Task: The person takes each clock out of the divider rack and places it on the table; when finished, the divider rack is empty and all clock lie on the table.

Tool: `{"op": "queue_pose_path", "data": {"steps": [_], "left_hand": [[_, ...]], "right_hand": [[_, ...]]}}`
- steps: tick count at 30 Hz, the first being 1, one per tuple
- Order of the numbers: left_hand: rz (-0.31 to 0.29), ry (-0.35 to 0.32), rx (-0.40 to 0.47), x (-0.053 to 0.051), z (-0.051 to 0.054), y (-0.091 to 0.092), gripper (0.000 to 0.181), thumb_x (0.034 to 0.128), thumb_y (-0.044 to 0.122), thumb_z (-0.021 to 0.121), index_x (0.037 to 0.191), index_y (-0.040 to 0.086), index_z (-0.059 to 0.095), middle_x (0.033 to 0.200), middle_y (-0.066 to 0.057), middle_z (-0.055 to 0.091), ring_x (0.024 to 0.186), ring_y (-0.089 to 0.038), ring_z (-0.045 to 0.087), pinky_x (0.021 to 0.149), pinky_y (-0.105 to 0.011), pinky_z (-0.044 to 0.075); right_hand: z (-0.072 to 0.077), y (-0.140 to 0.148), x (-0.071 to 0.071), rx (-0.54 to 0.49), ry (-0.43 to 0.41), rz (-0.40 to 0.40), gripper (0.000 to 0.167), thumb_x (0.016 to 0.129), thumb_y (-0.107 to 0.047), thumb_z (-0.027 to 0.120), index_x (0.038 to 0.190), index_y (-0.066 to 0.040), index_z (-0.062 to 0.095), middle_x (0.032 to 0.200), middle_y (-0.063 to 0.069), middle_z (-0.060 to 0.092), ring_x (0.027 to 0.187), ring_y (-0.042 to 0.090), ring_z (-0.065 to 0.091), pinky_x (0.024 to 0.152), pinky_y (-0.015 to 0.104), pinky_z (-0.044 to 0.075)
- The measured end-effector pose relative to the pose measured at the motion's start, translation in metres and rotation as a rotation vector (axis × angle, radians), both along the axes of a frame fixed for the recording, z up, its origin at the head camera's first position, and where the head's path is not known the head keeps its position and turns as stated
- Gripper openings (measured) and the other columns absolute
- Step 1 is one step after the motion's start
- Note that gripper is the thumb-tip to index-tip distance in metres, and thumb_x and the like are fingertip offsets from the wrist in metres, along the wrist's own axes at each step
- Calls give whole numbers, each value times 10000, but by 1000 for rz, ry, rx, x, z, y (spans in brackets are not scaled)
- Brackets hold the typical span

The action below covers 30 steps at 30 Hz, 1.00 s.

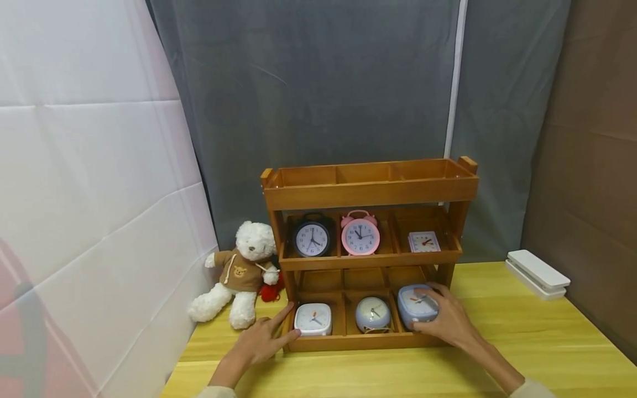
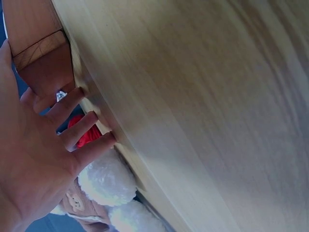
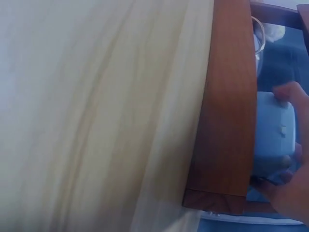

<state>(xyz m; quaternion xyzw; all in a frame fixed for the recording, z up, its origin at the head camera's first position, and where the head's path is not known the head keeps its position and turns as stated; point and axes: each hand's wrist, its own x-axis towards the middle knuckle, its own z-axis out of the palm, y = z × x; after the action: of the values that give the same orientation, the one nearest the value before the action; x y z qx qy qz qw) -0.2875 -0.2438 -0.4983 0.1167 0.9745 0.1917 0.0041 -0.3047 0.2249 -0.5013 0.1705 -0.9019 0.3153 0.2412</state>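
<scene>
My right hand (image 1: 450, 318) grips a blue rounded-square alarm clock (image 1: 417, 305) at the right compartment of the wooden rack's bottom tier. In the right wrist view, fingers curl round the sides of that clock (image 3: 273, 133), just behind the rack's front board (image 3: 229, 106). My left hand (image 1: 261, 338) has its fingers spread and touches the rack's lower left corner (image 2: 48, 72); its thumb lies close to a white alarm clock (image 1: 312, 319) in the left compartment. Between them, a round grey-blue clock (image 1: 372, 314) sits in the middle compartment.
On the middle tier stand a black alarm clock (image 1: 312, 237), a pink twin-bell clock (image 1: 360, 235) and a small pale square clock (image 1: 424, 242). A white teddy bear (image 1: 244, 271) sits left of the rack. A white oblong object (image 1: 537, 271) lies at right on the wood-grain table (image 1: 527, 342).
</scene>
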Motion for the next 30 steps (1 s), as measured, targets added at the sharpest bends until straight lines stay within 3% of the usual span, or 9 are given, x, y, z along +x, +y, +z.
{"op": "queue_pose_path", "data": {"steps": [6, 13, 20, 25, 27, 30], "left_hand": [[4, 0, -8, 2, 1, -2, 791, 944, 755, 533, 1617, 366, 381, 1331, -279, 635, 1198, -471, 622, 947, -679, 496], [1, 3, -9, 0, 2, -2, 792, 942, 759, 531, 1616, 370, 382, 1342, -289, 622, 1195, -470, 624, 942, -683, 496], [1, -9, 2, -1, -2, 1, 788, 941, 763, 528, 1612, 374, 387, 1354, -296, 612, 1199, -485, 619, 949, -699, 485], [-10, 7, -1, 0, -3, 1, 785, 948, 743, 541, 1614, 355, 393, 1301, -284, 648, 1151, -464, 648, 930, -659, 514], [-10, 15, -4, 0, -3, 1, 785, 949, 738, 546, 1614, 349, 395, 1287, -280, 657, 1132, -461, 656, 915, -654, 521], [-7, 16, -6, 0, -2, 0, 784, 949, 738, 545, 1615, 354, 391, 1287, -278, 658, 1120, -461, 661, 905, -654, 523]], "right_hand": [[2, 0, 1, -61, 26, 11, 568, 670, -239, 969, 1181, -74, 786, 1297, 210, 623, 1080, 433, 647, 780, 482, 557], [-3, 0, 3, -16, 45, 12, 595, 696, -294, 971, 1217, -99, 758, 1392, 278, 584, 1115, 518, 637, 776, 525, 573], [-8, 1, 10, -54, 106, -4, 586, 698, -259, 991, 1225, -125, 773, 1356, 200, 648, 1161, 487, 652, 813, 529, 598], [11, 15, 21, -103, 180, -16, 606, 675, -268, 1004, 1223, -135, 783, 1348, 158, 667, 1121, 459, 686, 750, 286, 611], [18, 23, 26, -102, 190, -32, 611, 671, -289, 1005, 1225, -151, 786, 1345, 143, 671, 1096, 446, 699, 750, 136, 549], [25, 38, 34, -81, 205, -74, 614, 650, -320, 1011, 1205, -169, 798, 1324, 134, 687, 1065, 436, 710, 783, 4, 427]]}}
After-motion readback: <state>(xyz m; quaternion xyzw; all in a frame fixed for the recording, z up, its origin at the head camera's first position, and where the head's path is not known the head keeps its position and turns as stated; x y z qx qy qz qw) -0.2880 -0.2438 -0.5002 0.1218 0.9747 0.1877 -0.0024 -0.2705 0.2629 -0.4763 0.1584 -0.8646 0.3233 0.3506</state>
